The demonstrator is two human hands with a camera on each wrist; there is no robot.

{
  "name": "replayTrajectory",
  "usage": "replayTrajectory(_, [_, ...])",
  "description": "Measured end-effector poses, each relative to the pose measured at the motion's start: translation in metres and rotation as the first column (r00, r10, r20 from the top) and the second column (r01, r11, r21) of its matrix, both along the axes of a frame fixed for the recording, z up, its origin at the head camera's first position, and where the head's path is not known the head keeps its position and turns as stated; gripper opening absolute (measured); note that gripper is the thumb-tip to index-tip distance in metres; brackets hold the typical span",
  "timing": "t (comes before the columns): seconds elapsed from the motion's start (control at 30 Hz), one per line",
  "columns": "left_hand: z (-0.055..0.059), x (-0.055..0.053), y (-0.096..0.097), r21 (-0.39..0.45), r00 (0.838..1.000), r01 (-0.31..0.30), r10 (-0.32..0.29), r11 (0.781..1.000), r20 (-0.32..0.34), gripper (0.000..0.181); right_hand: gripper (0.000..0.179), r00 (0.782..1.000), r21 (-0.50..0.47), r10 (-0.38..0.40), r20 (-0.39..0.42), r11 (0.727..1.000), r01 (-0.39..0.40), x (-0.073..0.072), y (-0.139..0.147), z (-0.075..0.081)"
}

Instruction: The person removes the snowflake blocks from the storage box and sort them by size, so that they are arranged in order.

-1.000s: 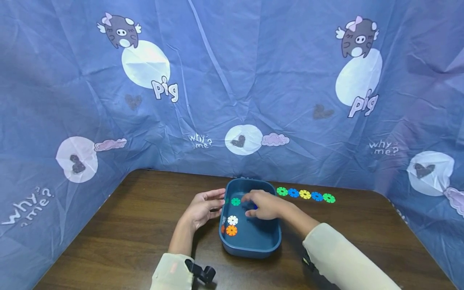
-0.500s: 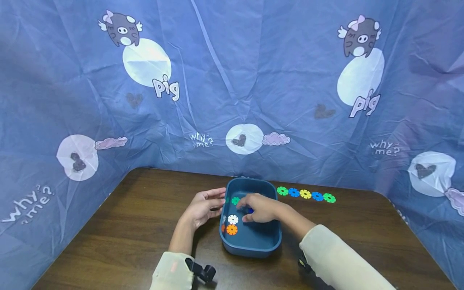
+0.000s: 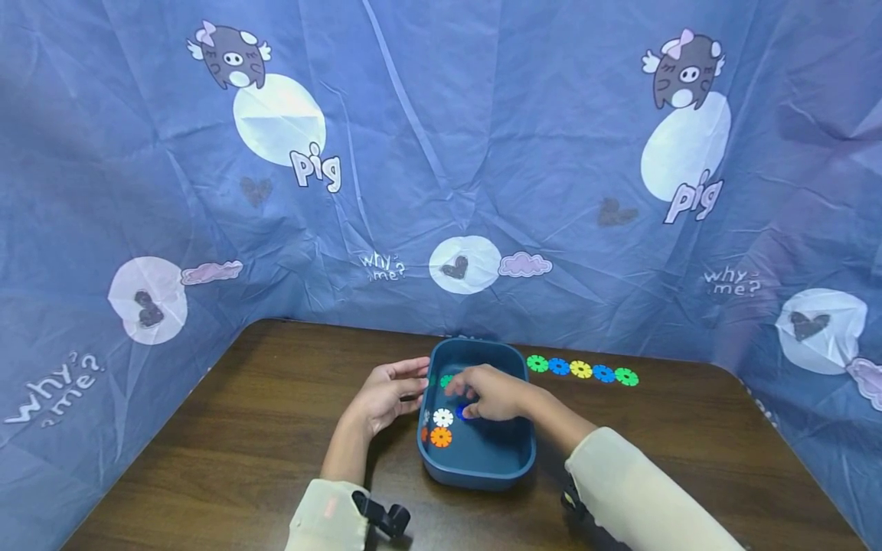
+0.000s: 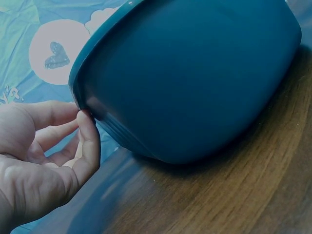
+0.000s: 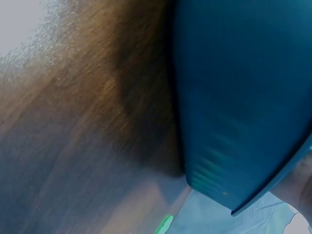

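Note:
A blue box (image 3: 475,480) stands on the table. My left hand (image 3: 386,398) is at its left side, fingertips touching the outside near the rim; the thumb and forefinger tips meet there in the left wrist view. My right hand (image 3: 499,394) reaches into the box, fingers bent loosely downward, thumb at a dark blue notched disc (image 3: 462,412). A green disc (image 3: 446,381) shows partly beyond the fingertips. A white disc (image 3: 443,418) and an orange disc (image 3: 441,437) lie in the box near its left wall. In the right wrist view the box wall hides the right fingers.
Right of the box, a row of green, blue and yellow notched discs (image 3: 581,370) lies along the back of the brown wooden table (image 3: 289,405). A blue printed cloth (image 3: 386,184) hangs behind the table and at its sides.
My right hand has moved slightly left inside the box. The dark blue disc has shifted left and nearer, from under the palm to beside the white disc. My left hand stays put.

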State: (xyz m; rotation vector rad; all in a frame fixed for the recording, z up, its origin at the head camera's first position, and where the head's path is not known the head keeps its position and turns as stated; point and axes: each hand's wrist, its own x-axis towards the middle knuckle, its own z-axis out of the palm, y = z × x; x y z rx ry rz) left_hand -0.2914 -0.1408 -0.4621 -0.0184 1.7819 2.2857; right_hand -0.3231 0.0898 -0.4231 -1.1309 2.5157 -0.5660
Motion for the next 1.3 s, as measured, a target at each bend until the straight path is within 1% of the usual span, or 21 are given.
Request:
replayTrajectory(0.13, [0.000, 0.000, 0.001, 0.006, 1.000, -0.004, 0.004, 1.000, 0.001, 0.045, 0.037, 1.000, 0.009, 0.011, -0.008, 1.000, -0.011, -0.002, 0.001, -0.002])
replayTrajectory(0.23, [-0.001, 0.000, 0.002, 0.004, 1.000, 0.004, -0.004, 1.000, -0.010, 0.046, 0.038, 1.000, 0.018, 0.001, -0.006, 1.000, -0.001, -0.004, 0.001, -0.004])
replayTrajectory(0.47, [0.000, 0.001, 0.002, 0.008, 1.000, 0.005, -0.005, 1.000, -0.014, 0.047, 0.037, 0.997, 0.035, -0.066, 0.038, 0.997, 0.064, -0.011, 0.000, -0.009])
replayTrajectory(0.63, [0.000, 0.001, 0.002, 0.005, 1.000, 0.009, -0.009, 1.000, -0.015, 0.046, 0.035, 0.990, 0.019, -0.097, 0.099, 0.995, 0.096, -0.015, -0.001, -0.012])
replayTrajectory(0.7, [0.000, 0.001, 0.002, 0.007, 1.000, 0.010, -0.010, 1.000, -0.012, 0.047, 0.034, 0.987, 0.007, -0.105, 0.125, 0.994, 0.105, -0.016, -0.001, -0.013])
replayTrajectory(0.8, [0.000, 0.001, 0.002, 0.006, 1.000, 0.017, -0.017, 1.000, -0.015, 0.047, 0.034, 0.985, -0.006, -0.101, 0.141, 0.995, 0.103, -0.016, -0.001, -0.015])
replayTrajectory(1.0, [-0.001, 0.000, 0.002, -0.001, 1.000, 0.025, -0.025, 1.000, -0.016, 0.046, 0.033, 0.986, -0.016, -0.092, 0.139, 0.995, 0.095, -0.015, 0.001, -0.017])
replayTrajectory(1.2, [0.001, 0.001, 0.002, -0.010, 1.000, 0.013, -0.013, 1.000, -0.013, 0.046, 0.022, 0.990, -0.020, -0.080, 0.116, 0.996, 0.083, -0.015, 0.000, -0.017])
replayTrajectory(1.3, [0.002, 0.001, 0.002, -0.013, 1.000, 0.013, -0.013, 1.000, -0.010, 0.046, 0.020, 0.991, -0.021, -0.083, 0.107, 0.996, 0.085, -0.014, 0.000, -0.016])
